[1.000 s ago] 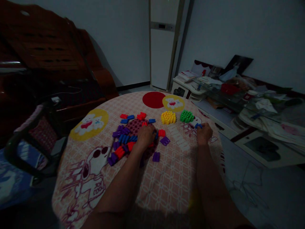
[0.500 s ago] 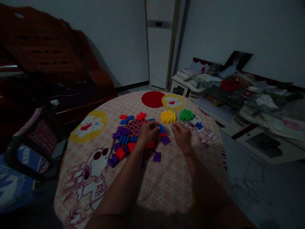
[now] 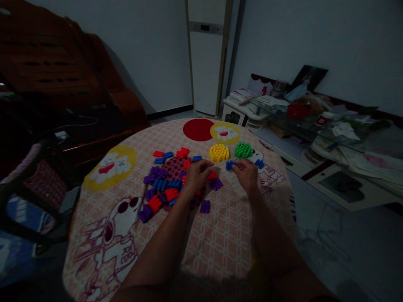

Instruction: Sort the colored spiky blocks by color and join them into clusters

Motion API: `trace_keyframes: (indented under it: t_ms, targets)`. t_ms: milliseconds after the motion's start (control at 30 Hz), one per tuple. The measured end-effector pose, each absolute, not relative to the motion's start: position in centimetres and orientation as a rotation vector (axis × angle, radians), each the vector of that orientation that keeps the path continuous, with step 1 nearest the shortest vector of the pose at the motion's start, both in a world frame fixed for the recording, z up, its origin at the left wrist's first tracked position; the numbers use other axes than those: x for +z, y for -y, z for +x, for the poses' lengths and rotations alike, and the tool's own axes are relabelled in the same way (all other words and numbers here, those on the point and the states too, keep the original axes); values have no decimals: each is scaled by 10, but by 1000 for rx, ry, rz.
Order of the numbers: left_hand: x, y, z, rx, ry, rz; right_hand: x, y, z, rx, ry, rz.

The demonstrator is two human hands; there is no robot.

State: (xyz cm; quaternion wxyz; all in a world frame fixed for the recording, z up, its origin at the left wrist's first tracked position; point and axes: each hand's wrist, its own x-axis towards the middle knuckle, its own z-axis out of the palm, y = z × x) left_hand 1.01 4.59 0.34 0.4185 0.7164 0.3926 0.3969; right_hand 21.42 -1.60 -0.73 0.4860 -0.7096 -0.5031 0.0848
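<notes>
Several purple, red and blue blocks [image 3: 171,193] are lying loosely grouped toward the left edge of the round table [image 3: 217,235]. Your left hand [image 3: 195,175] is reaching over their right side, thumb and fingertips drawn close; whether anything is between them, I cannot tell. Yellow cluster [image 3: 219,153] is standing toward the far edge. Your right hand [image 3: 246,173] is pinching a blue block [image 3: 229,165]. Green cluster [image 3: 243,149] is standing beyond it, another blue piece [image 3: 259,163] lying near the right edge. Past that edge, a cabinet [image 3: 292,147] is holding papers [image 3: 241,96] and a cup [image 3: 324,118], its contents too dark to tell.
</notes>
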Motion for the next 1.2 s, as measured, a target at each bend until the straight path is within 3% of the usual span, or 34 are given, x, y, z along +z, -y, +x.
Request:
trace_keyframes:
  t_ms: [233,667,1033,1200]
  targets:
    - [12,-55,-5,1053,-1020,1754,-14,31,284,-225,896,-2270]
    - [32,-74,-57,1325,-1216,1529,-13,31,286,-220,887,-2455]
    - [27,-91,-133,1583,-1475,1321,-13,33,292,-278,853,-2388]
    - [15,-94,-164,1257,-1784,1493,-11,28,271,-338,934,-2084]
